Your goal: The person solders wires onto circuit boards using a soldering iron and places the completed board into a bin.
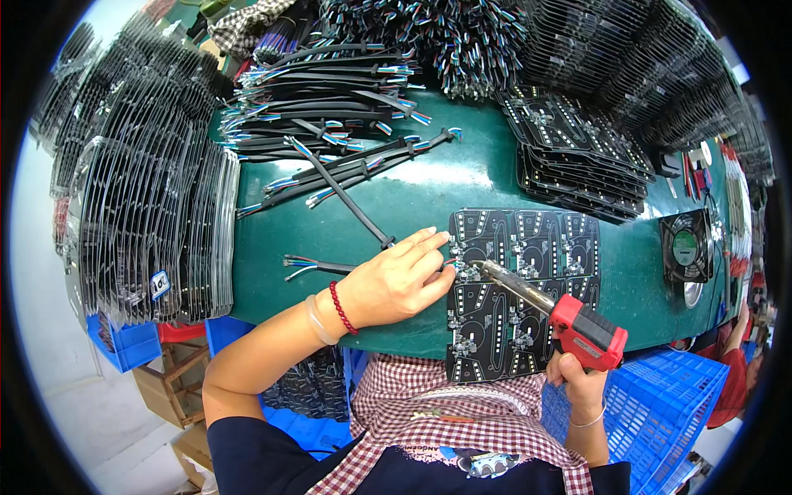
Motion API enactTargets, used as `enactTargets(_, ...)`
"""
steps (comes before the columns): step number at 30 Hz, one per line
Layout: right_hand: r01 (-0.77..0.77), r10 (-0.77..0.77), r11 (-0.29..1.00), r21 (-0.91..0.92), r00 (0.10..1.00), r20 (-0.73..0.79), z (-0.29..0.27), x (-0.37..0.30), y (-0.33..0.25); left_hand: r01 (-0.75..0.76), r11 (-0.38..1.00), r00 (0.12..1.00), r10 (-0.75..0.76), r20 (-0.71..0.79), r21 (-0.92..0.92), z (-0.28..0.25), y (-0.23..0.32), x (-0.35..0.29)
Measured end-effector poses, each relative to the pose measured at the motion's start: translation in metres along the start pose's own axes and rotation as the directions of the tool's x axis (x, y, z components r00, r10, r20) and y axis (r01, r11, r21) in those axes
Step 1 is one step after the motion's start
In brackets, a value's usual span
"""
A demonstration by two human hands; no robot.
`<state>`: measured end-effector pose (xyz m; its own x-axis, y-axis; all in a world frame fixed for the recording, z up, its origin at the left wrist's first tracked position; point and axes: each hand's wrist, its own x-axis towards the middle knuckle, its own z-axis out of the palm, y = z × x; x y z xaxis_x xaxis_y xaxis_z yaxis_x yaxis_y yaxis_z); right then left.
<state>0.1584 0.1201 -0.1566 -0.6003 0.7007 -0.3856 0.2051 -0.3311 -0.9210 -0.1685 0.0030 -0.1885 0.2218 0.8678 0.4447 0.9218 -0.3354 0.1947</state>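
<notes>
Soldering iron gripped in right hand, left hand pinching cable against circuit panel.

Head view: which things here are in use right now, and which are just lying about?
In use: soldering iron in the right hand; black circuit panel; cable under the left hand.

Lying about: small fan; stacked panels; cable pile; blue crate.

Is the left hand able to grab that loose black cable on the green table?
Probably yes. The left hand lies right beside the black cable, on the green table, with nothing between them.
</notes>
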Motion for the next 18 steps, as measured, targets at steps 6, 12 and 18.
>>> enactTargets(6,-0.016,0.016,1.0,0.018,1.0,-0.017,0.002,-0.003,0.009,-0.045,0.996,0.998,0.047,-0.029,0.079,0.001,0.0,0.002)
enactTargets(12,0.013,-0.017,0.988,-0.153,1.0,-0.023,0.003,-0.003,0.017,-0.063,0.995,0.997,0.067,-0.042,0.081,0.0,0.0,0.002)
enactTargets(18,0.027,-0.034,0.98,-0.196,0.999,-0.034,0.006,-0.002,0.017,-0.068,0.994,0.996,0.072,-0.048,0.08,0.003,0.003,0.001)
